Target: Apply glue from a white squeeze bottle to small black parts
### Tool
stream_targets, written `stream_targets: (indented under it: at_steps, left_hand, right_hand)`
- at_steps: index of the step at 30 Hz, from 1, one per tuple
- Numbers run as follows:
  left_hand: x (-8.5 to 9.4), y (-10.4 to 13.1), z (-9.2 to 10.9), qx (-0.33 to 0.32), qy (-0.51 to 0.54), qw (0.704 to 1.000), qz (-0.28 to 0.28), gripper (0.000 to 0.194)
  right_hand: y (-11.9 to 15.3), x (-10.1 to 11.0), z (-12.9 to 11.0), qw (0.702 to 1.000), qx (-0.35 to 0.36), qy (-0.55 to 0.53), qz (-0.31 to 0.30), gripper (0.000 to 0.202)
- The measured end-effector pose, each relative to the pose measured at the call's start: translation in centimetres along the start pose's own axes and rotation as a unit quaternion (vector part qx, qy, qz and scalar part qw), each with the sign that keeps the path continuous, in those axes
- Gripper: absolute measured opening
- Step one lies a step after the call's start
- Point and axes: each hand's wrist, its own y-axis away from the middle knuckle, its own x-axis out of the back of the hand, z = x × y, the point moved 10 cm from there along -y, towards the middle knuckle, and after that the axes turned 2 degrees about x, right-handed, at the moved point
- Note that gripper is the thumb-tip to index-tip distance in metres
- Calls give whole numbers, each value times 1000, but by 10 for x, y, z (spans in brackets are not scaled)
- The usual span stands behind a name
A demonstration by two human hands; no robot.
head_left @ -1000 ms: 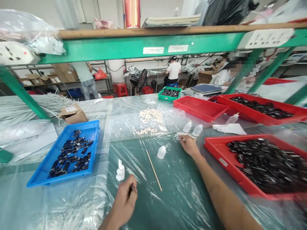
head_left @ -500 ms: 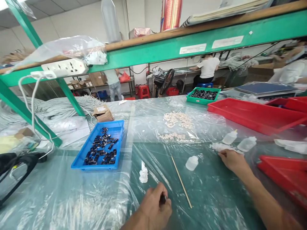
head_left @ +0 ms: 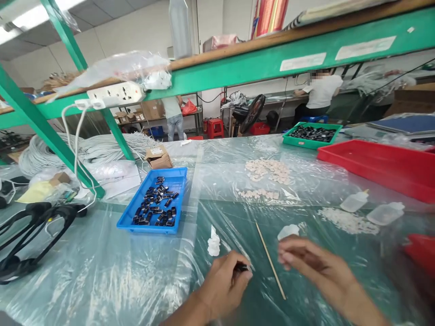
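Low in the middle of the view, my left hand [head_left: 227, 281] pinches a small black part [head_left: 241, 267] between thumb and fingers. My right hand [head_left: 316, 267] is closed at the fingertips, in front of a small white bottle [head_left: 288, 231]; whatever it may hold is too small to make out. Between the hands a thin wooden stick [head_left: 271, 260] lies on the plastic-covered table. Crumpled white tissue [head_left: 214, 243] sits just beyond my left hand. A pile of small white pieces [head_left: 348, 220] spreads beyond my right hand.
A blue tray [head_left: 125, 218] of black parts stands left. Beige pieces [head_left: 267, 171] lie farther back. Two bottles [head_left: 354, 201], a red tray [head_left: 374, 166] and a green tray [head_left: 288, 139] are on the right. A green shelf beam [head_left: 238, 74] crosses above; two people are beyond.
My right hand has moved left from the white pieces to the small bottle, nearer my left hand. My left hand still pinches the black part. The view has turned slightly left.
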Motion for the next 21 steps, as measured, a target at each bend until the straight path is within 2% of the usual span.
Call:
stream_targets:
  at_steps: [3, 5, 9, 16, 21]
  left_hand:
    - [-4, -3, 5, -38, -1, 999, 14, 10]
    - [-7, -3, 11, -60, 2, 998, 3, 11]
    - [-9, -4, 17, -82, -2, 997, -10, 10]
    - [-14, -6, 18, -99, -12, 994, -35, 11]
    - [-18, -3, 3, -93, -6, 996, 12, 14]
  right_hand:
    - [17, -44, 2, 995, 4, -38, -96, 8]
    - [23, -57, 10, 991, -7, -53, -123, 5]
    - [27, -64, 22, 989, -30, -51, -134, 2]
    - [27, -72, 21, 976, -88, -100, -175, 9]
    - [26, -73, 21, 957, -132, -140, -218, 14]
